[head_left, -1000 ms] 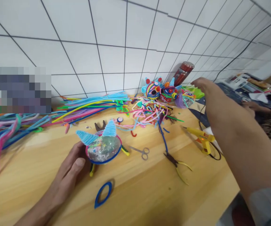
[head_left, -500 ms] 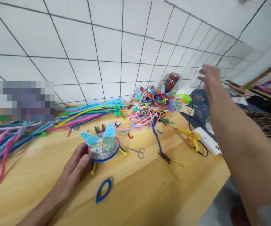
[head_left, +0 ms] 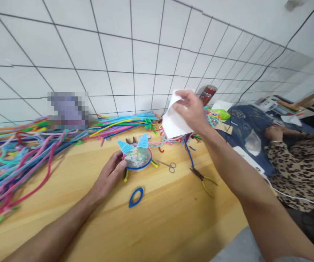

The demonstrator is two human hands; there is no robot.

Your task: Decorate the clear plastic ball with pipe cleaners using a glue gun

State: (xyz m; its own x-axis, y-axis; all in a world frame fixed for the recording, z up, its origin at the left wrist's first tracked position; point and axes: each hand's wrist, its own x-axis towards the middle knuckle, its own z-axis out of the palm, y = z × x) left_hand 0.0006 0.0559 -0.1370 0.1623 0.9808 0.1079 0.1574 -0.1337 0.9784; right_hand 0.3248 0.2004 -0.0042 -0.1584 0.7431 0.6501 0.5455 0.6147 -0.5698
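My left hand (head_left: 112,173) grips the left edge of a craft figure (head_left: 137,158), thumb in front and fingers partly hidden behind. The figure has a clear, rounded body, two light-blue pipe-cleaner ears and a dark-blue rim. Raised over the back of the table, my right hand (head_left: 191,109) pinches a white tissue (head_left: 175,122) that hangs down. A blue pipe-cleaner loop (head_left: 136,197) lies in front of the figure. Small scissors (head_left: 169,166) rest to its right, and yellow-handled pliers (head_left: 203,180) lie farther right.
Many coloured pipe cleaners (head_left: 36,156) cover the left and back of the table. A red flask (head_left: 208,94) stands by the tiled wall. At right, a white device (head_left: 248,160) lies near another person's hands (head_left: 274,133) and leopard-print sleeve (head_left: 296,156).
My right hand has swung left from the far right, bringing the white tissue over the table. The view has turned right. My left hand stays at the figure; the yellow glue gun is now hidden.
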